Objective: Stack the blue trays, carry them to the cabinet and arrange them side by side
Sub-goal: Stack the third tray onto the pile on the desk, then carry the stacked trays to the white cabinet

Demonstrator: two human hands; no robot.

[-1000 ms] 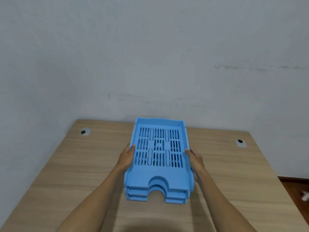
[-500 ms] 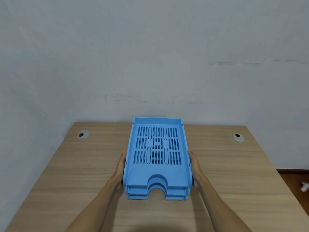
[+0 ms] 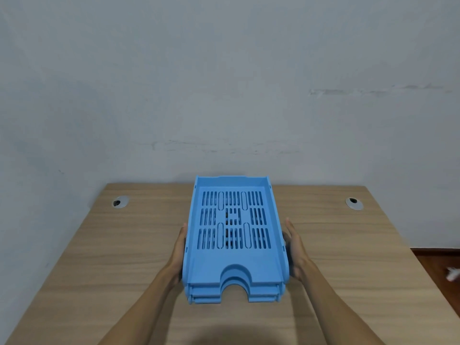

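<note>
**Three blue trays stacked and flanked by both hands at the middle of the bench**

A stack of three sky-blue slotted plastic letter trays [image 3: 234, 242] sits nested on the light wood-grain bench [image 3: 99, 270], near its middle and with its long axis running away from the person toward the pale grey painted wall [image 3: 224, 83]. The top tray shows a floor of slotted vents in rows, and each tray has an arched cut-out in its near edge; the three near edges step down one below the other.

The left hand [image 3: 178, 252] lies flat and open along the stack's left side wall, fingers extended forward, palm against the plastic. The right hand [image 3: 295, 250] mirrors it on the right side wall, also open with straight fingers; a thin dark gap shows between its fingers and the tray, so whether it presses on the wall cannot be told. Neither hand curls around or under the stack. Whether the stack rests fully on the bench or is slightly raised cannot be told.

Two round grey cable grommets are set into the bench top, one at the far left [image 3: 120, 202] and one at the far right [image 3: 354, 203], both well apart from the trays. Dark reddish wooden floor [image 3: 438, 265] shows past the bench's right edge.
</note>
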